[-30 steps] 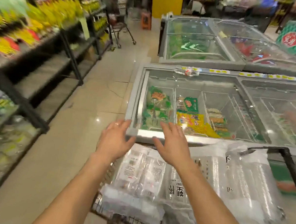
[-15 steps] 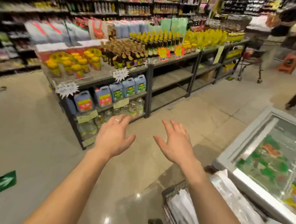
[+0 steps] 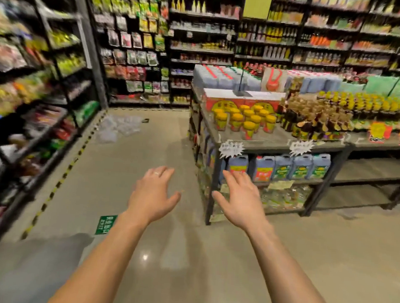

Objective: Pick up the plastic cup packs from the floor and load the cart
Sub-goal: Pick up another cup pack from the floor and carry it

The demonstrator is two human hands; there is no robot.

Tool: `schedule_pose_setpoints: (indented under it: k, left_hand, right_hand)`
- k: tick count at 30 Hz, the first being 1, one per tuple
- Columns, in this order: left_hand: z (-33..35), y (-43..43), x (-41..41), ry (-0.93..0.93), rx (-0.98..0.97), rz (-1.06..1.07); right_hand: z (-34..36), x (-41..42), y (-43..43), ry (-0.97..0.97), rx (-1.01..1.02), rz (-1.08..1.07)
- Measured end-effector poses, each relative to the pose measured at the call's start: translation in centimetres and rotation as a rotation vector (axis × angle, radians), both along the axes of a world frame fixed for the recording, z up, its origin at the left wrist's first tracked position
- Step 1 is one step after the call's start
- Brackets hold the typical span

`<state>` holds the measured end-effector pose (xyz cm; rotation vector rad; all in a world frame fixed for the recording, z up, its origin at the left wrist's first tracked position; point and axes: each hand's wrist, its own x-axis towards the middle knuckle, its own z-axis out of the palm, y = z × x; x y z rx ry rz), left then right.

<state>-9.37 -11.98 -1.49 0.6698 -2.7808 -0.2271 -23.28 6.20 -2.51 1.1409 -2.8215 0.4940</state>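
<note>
The person is holding the bare left hand (image 3: 152, 195) and the bare right hand (image 3: 240, 201) out in front, fingers spread, holding nothing. The clear, shiny plastic cup packs (image 3: 119, 128) are lying in a heap on the smooth grey floor (image 3: 138, 277), well apart from the hands, at the aisle's far end. The cart is not showing. Walking right up close and bending low before grabbing is looking like the best way.

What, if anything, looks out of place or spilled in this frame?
A loose heap of clear plastic packs lies on the floor at the aisle's far end, beside the left shelving, not on any shelf. Blur hides whether they are damaged.
</note>
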Motion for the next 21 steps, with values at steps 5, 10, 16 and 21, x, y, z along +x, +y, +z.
schedule_pose_setpoints:
  k: [5, 10, 16, 21]
  left_hand:
    - [-1.0, -11.1, 2.9, -0.034, 0.039, 0.137]
    - [-2.7, -20.3, 3.1, -0.043, 0.037, 0.241]
    - [-4.9, -32.2, -1.7, -0.068, 0.051, 0.333]
    - [-4.8, -43.0, -9.1, -0.092, 0.053, 0.386]
  right_hand:
    - [-0.1, 0.4, -12.3, 0.027, 0.025, 0.116]
    - [-1.1, -1.7, -22.8, 0.038, 0.049, 0.217]
    - [-2.7, -7.4, -36.5, -0.022, -0.004, 0.315]
    - [-3.9, -15.3, -49.0, -0.041, -0.012, 0.378]
